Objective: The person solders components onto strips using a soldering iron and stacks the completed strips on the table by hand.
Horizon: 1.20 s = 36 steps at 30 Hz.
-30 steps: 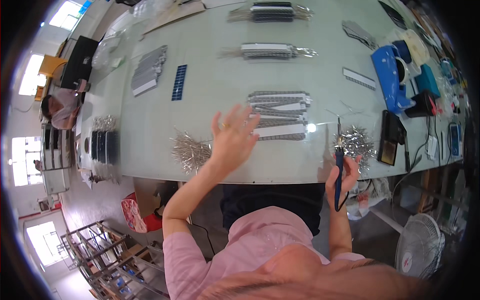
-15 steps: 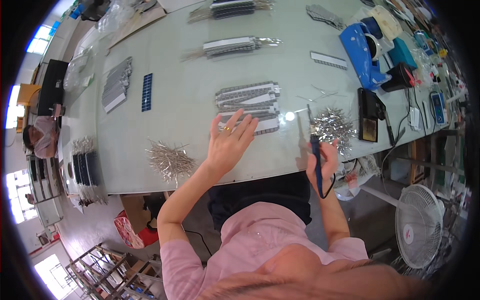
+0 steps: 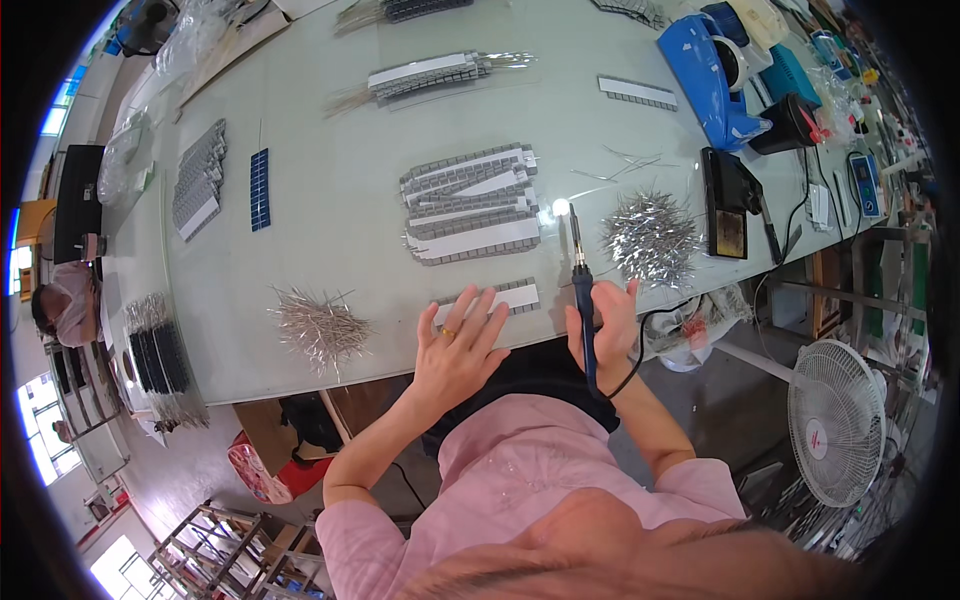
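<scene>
My left hand lies with fingers stretched out over one grey-and-white solar cell strip near the table's front edge, partly covering it. Beyond it sits a stack of similar strips. In my right hand is a soldering iron with a dark blue handle, its tip pointing away from me above the table, apart from the strips. Beside the iron, to the right, is a heap of shiny metal ribbon pieces. A second heap of ribbon pieces lies to the left of my left hand.
A black soldering stand and a blue tape dispenser occupy the right side. Bundled strips lie farther back, and a dark blue cell strip is at left. A white fan stands below the table's right end.
My left hand has come toward me from the stack, and a single strip now lies under it near the edge. The soldering iron has shifted left with my right hand.
</scene>
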Tool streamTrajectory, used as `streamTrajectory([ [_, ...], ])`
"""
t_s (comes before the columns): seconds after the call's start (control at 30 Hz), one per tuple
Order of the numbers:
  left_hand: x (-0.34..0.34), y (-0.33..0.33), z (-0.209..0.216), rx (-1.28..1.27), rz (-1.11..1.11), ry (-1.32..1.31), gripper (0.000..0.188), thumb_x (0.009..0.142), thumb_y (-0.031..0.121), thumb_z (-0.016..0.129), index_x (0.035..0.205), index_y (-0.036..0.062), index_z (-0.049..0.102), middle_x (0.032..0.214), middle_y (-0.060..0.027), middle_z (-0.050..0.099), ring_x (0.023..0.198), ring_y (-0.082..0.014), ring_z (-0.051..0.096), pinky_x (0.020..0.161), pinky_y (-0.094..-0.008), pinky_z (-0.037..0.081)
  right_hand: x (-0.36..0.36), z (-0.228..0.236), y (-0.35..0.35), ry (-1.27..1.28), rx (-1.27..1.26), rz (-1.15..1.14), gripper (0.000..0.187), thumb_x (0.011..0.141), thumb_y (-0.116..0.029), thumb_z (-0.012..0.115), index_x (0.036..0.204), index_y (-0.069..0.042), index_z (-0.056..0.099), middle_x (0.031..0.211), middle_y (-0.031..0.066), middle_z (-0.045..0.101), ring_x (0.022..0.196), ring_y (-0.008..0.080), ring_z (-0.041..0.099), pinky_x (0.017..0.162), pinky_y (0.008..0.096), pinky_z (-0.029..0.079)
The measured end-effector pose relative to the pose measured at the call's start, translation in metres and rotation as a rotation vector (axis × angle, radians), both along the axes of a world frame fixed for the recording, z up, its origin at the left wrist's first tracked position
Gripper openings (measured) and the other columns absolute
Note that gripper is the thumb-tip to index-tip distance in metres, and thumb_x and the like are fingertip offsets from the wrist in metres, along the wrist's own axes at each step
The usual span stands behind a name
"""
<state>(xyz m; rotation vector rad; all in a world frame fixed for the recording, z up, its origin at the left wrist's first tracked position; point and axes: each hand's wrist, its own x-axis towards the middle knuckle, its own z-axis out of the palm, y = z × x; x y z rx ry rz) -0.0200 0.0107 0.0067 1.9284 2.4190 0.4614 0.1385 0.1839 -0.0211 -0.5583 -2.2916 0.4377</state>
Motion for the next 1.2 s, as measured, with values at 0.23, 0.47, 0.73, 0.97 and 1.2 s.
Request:
streamTrajectory([
  [0.23,-0.002,0.006,0.001,0.004,-0.021,0.01,0.059,0.084,0.038,0.068,0.136,0.0149,0.055,0.146,-0.0053,0.047,0.137,-0.0218,0.042,0.112,-0.0524,0.014,-0.011,0.0,-0.011,0.043,-0.049,-0.08,0.045,0.078,-0.009,0.077,0.117,-0.003,0.055,0.108,0.0131,0.059,0.099,0.0315,0.06,0.111,0.0571,0.028],
  [0.47,-0.004,0.01,0.0,-0.01,-0.025,-0.022,0.063,0.083,0.041,0.07,0.137,0.0149,0.054,0.147,-0.0058,0.046,0.137,-0.022,0.042,0.113,-0.0531,0.012,0.021,0.03,0.005,0.076,-0.342,-0.042,0.044,0.081,-0.01,0.073,0.117,0.0,0.05,0.1,0.013,0.063,0.091,0.0263,0.064,0.117,0.0535,0.021],
  [0.73,-0.005,0.014,-0.001,-0.015,-0.047,-0.029,0.065,0.08,0.041,0.072,0.137,0.015,0.054,0.147,-0.006,0.047,0.137,-0.0221,0.043,0.113,-0.0529,0.01,0.039,0.082,0.023,-0.027,-0.413,0.068,0.017,0.073,-0.001,0.071,0.089,-0.005,0.065,0.082,0.0095,0.067,0.077,0.0243,0.067,0.115,0.0552,0.026],
  [0.97,-0.006,0.014,0.0,-0.027,-0.048,-0.014,0.066,0.08,0.041,0.072,0.138,0.0146,0.054,0.147,-0.006,0.047,0.136,-0.0223,0.043,0.113,-0.0532,0.009,0.04,0.088,0.023,-0.087,-0.405,0.11,0.02,0.066,0.0,0.074,0.083,-0.008,0.066,0.079,0.0064,0.068,0.071,0.0225,0.067,0.114,0.0549,0.031],
  [1.2,-0.005,0.015,0.001,-0.037,-0.052,-0.007,0.065,0.081,0.042,0.072,0.138,0.0147,0.054,0.147,-0.0058,0.047,0.136,-0.0222,0.043,0.113,-0.0532,0.009,0.036,0.085,0.023,-0.112,-0.414,0.14,0.019,0.066,-0.001,0.074,0.081,-0.009,0.066,0.078,0.0044,0.068,0.069,0.0209,0.067,0.112,0.052,0.034],
])
